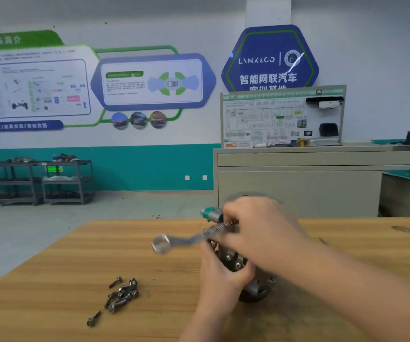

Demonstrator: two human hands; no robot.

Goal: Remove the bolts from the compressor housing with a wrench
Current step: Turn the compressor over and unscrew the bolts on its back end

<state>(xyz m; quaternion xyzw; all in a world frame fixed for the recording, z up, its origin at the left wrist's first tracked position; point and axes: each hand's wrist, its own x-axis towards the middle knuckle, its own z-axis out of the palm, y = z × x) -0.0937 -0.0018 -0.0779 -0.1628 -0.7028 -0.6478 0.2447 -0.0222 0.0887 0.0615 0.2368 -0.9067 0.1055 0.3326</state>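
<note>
Compressor housing (pixel 242 267) stands on the bench (pixel 75 255), mostly hidden behind the two hands. The left hand (pixel 220 272) wraps its fingers round the near side of the body, steadying it; the right hand (pixel 255 225) reaches over the top and grips the shank of the wrench (pixel 186 239), whose ring end juts out to the left, free in the air and blurred (so it is probably on the move). Which bolt the other end sits on, if any, is hidden under the right hand.

To do this step well, I would say: seat the wrench squarely and fully over the bolt head before pulling, keep the shank level so it does not ride up and round the corners, and let the left hand hold the housing hard against the bench, since a round body will want to roll. Short, even pulls suit a bolt this small.

Two bright bolt heads show on the grey, dull-cast metal between the hands, so some remain. A green-capped cylindrical fitting (pixel 210 213) pokes out at the back. The wrench is smooth polished steel. To the left lies a loose pile of removed bolts (pixel 121 294), dark and flanged, with one stray bolt (pixel 93 319) nearer. The bench top is yellowish wood grain, matt and slightly worn.
</note>
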